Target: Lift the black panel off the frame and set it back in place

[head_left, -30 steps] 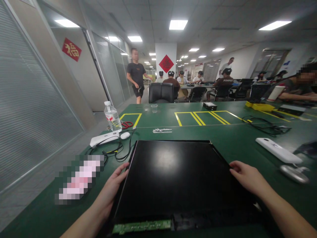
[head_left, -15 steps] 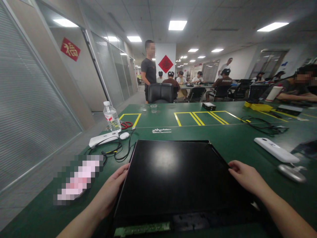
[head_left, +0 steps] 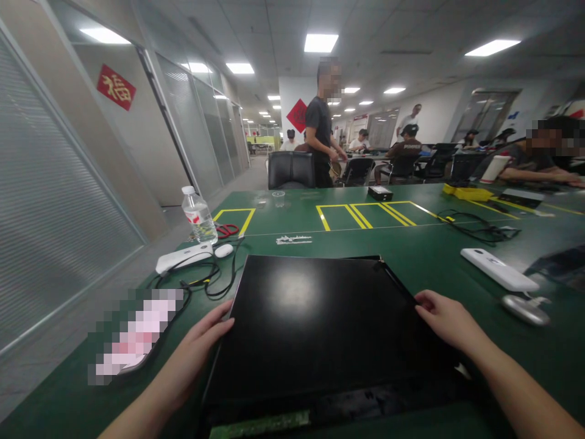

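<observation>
A large flat black panel (head_left: 315,323) lies on the green table (head_left: 411,244) right in front of me, with a green circuit strip (head_left: 260,424) along its near edge. My left hand (head_left: 201,347) rests against the panel's left edge, fingers stretched along it. My right hand (head_left: 445,320) lies on the panel's right edge, fingers curled over the rim. Both hands grip the panel by its sides.
To the left are a water bottle (head_left: 198,214), red scissors (head_left: 226,230), a white device (head_left: 183,257) with black cables (head_left: 214,277). On the right lie a white device (head_left: 498,269), a silver mouse-like object (head_left: 525,309) and cables (head_left: 479,228). A person (head_left: 322,131) stands beyond a black chair (head_left: 291,169); others sit further back.
The standing person has walked from the left corridor to the far side of the table. My hands and the panel have hardly moved; the view has shifted slightly.
</observation>
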Motion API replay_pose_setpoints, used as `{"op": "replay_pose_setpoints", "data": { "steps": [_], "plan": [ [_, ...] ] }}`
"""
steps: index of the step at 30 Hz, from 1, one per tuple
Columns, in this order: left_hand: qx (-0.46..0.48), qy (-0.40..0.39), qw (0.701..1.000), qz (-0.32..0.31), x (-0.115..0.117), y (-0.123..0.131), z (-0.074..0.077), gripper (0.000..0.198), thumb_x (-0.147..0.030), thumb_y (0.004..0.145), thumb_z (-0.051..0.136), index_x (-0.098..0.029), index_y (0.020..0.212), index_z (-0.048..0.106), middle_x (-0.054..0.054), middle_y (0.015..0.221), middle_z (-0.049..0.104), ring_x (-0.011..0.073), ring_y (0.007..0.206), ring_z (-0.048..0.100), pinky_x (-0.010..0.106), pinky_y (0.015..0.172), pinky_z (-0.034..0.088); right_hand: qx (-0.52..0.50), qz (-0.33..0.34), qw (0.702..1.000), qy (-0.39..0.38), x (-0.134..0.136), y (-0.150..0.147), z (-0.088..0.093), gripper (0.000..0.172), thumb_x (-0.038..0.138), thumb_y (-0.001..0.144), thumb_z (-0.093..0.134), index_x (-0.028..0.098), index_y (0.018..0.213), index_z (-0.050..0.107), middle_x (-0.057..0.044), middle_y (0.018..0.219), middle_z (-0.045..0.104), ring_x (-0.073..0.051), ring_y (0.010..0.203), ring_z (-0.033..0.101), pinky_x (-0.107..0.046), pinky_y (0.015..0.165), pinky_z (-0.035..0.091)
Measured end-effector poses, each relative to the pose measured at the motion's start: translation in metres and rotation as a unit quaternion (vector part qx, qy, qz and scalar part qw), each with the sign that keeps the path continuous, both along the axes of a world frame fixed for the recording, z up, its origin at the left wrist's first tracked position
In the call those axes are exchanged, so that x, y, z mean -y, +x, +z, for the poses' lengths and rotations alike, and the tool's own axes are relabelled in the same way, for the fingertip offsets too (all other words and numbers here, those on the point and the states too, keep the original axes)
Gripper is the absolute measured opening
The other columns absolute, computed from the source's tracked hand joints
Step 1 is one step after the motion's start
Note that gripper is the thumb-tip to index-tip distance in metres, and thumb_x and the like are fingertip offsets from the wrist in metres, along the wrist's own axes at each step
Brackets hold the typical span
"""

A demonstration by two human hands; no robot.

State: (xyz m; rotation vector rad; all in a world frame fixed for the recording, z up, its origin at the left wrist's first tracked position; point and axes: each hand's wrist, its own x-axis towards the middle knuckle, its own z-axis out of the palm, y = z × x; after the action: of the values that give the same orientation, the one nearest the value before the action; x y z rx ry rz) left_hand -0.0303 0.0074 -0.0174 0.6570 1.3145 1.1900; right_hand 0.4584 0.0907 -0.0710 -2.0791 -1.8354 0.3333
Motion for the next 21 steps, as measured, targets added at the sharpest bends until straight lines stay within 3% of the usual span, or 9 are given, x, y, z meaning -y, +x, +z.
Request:
{"op": "replay_pose_setpoints", "data": {
  "steps": [5, 11, 15, 19, 21],
  "plan": [
    [0.023, 0.032, 0.999, 0.002, 0.005, 0.008, 0.009, 0.066, -0.033, 0.059, 0.09, -0.023, 0.121, 0.07, 0.011, 0.124, 0.076, 0.0378, 0.113, 0.069, 0.041, 0.087, 0.057, -0.012, -0.004, 1.0, 0.002, 0.0, 0.0, -0.001, 0.021, 0.032, 0.081, 0.052, 0.023, 0.092, 0.068, -0.004, 0.08, 0.073, -0.021, 0.074, 0.068, -0.031, 0.067, 0.047],
    [0.075, 0.033, 0.997, -0.003, 0.007, 0.013, 0.012, 0.085, -0.027, 0.06, 0.09, -0.029, 0.139, 0.058, 0.008, 0.114, 0.08, 0.0365, 0.104, 0.074, 0.043, 0.081, 0.06, -0.065, -0.017, 0.998, 0.02, 0.001, -0.004, 0.001, 0.046, 0.043, 0.082, 0.05, 0.026, 0.123, 0.063, 0.0, 0.074, 0.07, -0.021, 0.066, 0.066, -0.032, 0.063, 0.048],
    [0.081, 0.048, 0.995, 0.014, 0.006, 0.013, 0.009, 0.091, -0.024, 0.055, 0.093, -0.026, 0.138, 0.058, 0.008, 0.111, 0.081, 0.0367, 0.104, 0.074, 0.041, 0.081, 0.06, -0.082, -0.031, 0.996, 0.012, 0.001, -0.005, 0.006, 0.046, 0.052, 0.085, 0.046, 0.025, 0.116, 0.068, -0.003, 0.084, 0.075, -0.024, 0.075, 0.07, -0.034, 0.068, 0.052],
    [0.084, 0.058, 0.995, 0.009, 0.007, 0.016, 0.011, 0.089, -0.024, 0.056, 0.093, -0.027, 0.138, 0.059, 0.009, 0.114, 0.08, 0.0377, 0.105, 0.074, 0.04, 0.079, 0.061, -0.126, -0.047, 0.99, 0.037, 0.0, -0.008, 0.011, 0.041, 0.053, 0.085, 0.047, 0.025, 0.097, 0.074, -0.009, 0.106, 0.076, -0.028, 0.103, 0.069, -0.038, 0.09, 0.053],
    [0.083, 0.056, 0.995, 0.011, 0.007, 0.016, 0.011, 0.091, -0.023, 0.056, 0.092, -0.027, 0.14, 0.057, 0.01, 0.118, 0.079, 0.0381, 0.106, 0.073, 0.042, 0.081, 0.061, -0.161, -0.049, 0.984, 0.051, -0.001, -0.01, 0.012, 0.037, 0.053, 0.082, 0.053, 0.025, 0.088, 0.075, -0.01, 0.108, 0.076, -0.03, 0.108, 0.068, -0.041, 0.097, 0.05]
  ]
}}
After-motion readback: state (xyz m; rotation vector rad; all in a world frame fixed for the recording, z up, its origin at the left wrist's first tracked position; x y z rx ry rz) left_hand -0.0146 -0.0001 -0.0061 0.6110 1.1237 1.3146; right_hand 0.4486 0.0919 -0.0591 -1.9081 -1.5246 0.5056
